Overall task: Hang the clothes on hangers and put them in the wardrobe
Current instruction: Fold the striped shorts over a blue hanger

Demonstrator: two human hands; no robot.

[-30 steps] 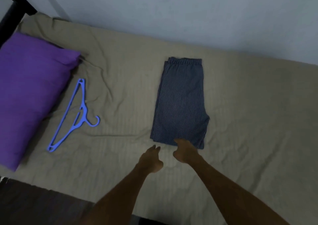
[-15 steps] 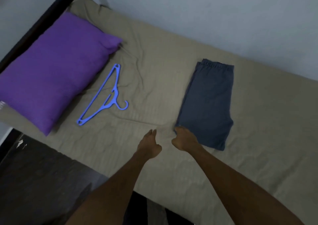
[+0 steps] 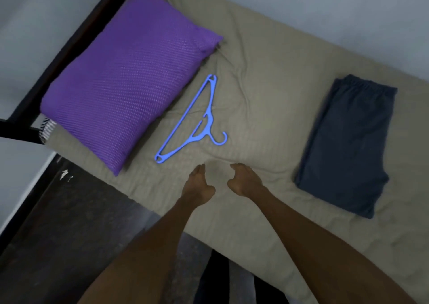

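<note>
Both hands hover empty over the bed. The left hand has fingers straight; the right hand is loosely curled. The hanger lies at eleven o'clock, nearer the left, long axis seven-to-one. The shorts lie at three o'clock.

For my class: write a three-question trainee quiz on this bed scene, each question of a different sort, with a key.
1. True or false: the blue hanger lies between the purple pillow and the folded shorts.
2. What does the left hand hold? A) hanger B) shorts C) nothing
3. Fill in: the right hand hovers over the ____ bedsheet.

Key: 1 true; 2 C; 3 beige.
</note>
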